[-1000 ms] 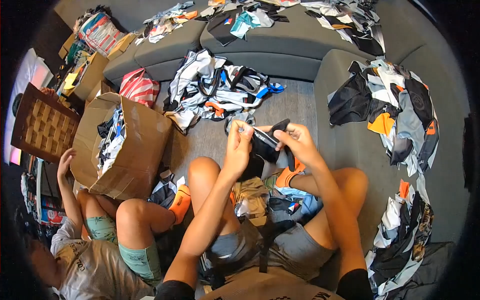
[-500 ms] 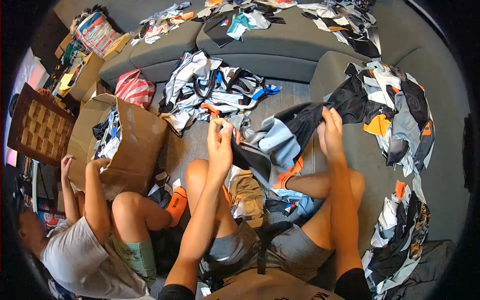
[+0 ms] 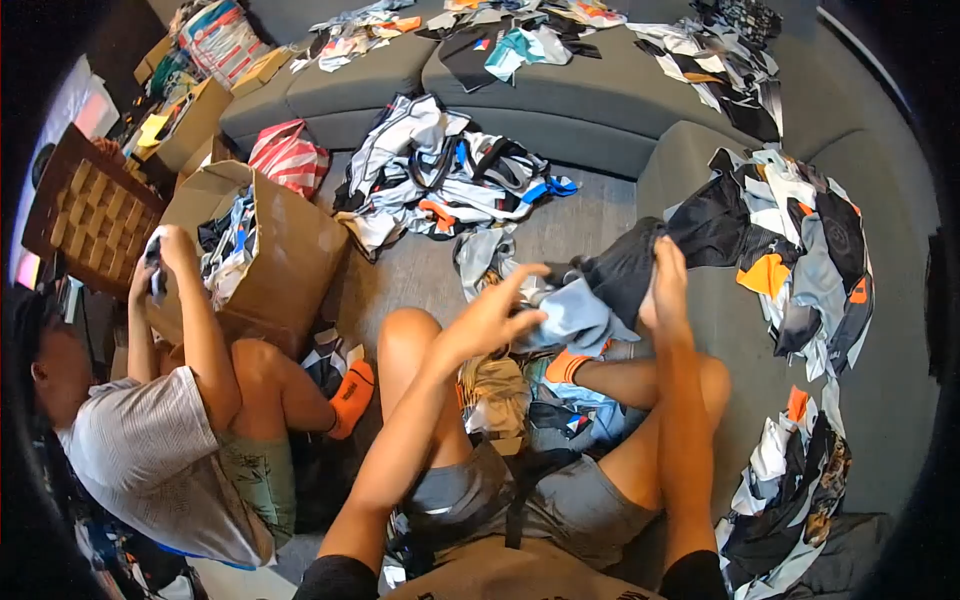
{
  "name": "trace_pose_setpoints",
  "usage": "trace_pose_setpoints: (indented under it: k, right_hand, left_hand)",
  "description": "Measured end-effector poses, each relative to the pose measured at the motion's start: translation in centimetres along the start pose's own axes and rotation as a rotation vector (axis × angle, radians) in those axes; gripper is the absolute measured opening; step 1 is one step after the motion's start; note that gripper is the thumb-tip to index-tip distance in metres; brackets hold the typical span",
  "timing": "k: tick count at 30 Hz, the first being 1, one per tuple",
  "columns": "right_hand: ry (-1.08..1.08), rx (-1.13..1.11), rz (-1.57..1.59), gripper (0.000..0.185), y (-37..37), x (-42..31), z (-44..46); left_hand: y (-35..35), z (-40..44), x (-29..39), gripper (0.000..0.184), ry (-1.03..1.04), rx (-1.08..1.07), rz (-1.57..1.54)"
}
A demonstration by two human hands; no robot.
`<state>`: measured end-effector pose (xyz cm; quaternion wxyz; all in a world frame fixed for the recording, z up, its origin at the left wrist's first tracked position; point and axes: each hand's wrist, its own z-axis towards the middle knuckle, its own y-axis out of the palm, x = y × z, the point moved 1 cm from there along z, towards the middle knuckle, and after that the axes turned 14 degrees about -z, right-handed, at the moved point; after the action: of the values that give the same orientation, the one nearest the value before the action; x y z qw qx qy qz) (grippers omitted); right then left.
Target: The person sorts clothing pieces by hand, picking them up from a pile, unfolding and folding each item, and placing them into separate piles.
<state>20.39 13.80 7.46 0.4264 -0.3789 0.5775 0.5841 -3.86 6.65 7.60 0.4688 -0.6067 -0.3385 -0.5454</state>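
A piece of black and light-blue fabric (image 3: 585, 310) hangs in front of me above my legs, bunched and partly folded. My right hand (image 3: 665, 285) pinches its dark upper right edge. My left hand (image 3: 500, 315) is beside the light-blue part with thumb and fingers spread apart; whether the fingertips touch the cloth I cannot tell. Between my legs lie a tan cloth bundle (image 3: 497, 390) and blue and black pieces (image 3: 575, 412).
To the left, another person (image 3: 150, 440) sits by a cardboard box (image 3: 290, 250) of fabric, holding a small cloth. A white and black fabric heap (image 3: 440, 170) lies on the floor ahead. More scraps (image 3: 800, 250) cover parts of the grey sofa (image 3: 540, 105). A red-striped bag (image 3: 288, 157) stands behind the box.
My left hand has let go of the fabric's left end and opened, moving right and lower. The cloth has sagged and bunched toward my right hand. The other person now holds a cloth.
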Motion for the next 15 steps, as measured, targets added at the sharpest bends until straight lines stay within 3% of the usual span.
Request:
trace_pose_setpoints:
  k: [3,8,10,13,15]
  right_hand:
    - [0.057,-0.319,-0.027,0.015,1.5,1.7,-0.7]
    - [-0.118,-0.125,-0.290,0.013,2.4,-0.9,-0.4]
    - [-0.164,-0.146,-0.832,0.018,0.0,0.2,0.4]
    - [-0.171,-0.181,-0.824,0.035,1.2,3.6,-0.2]
    - [-0.131,-0.349,-0.648,0.038,4.8,2.4,-2.3]
  left_hand:
    - [1.7,0.1,0.1,0.036,0.171,0.077,0.097]
    - [0.1,0.7,-0.1,0.021,0.103,0.112,0.126]
    - [0.2,0.7,0.6,0.018,0.129,0.158,0.068]
    - [-0.1,0.3,2.2,0.012,0.192,0.301,-0.082]
    - [-0.3,0.1,2.4,0.012,0.197,0.321,-0.091]
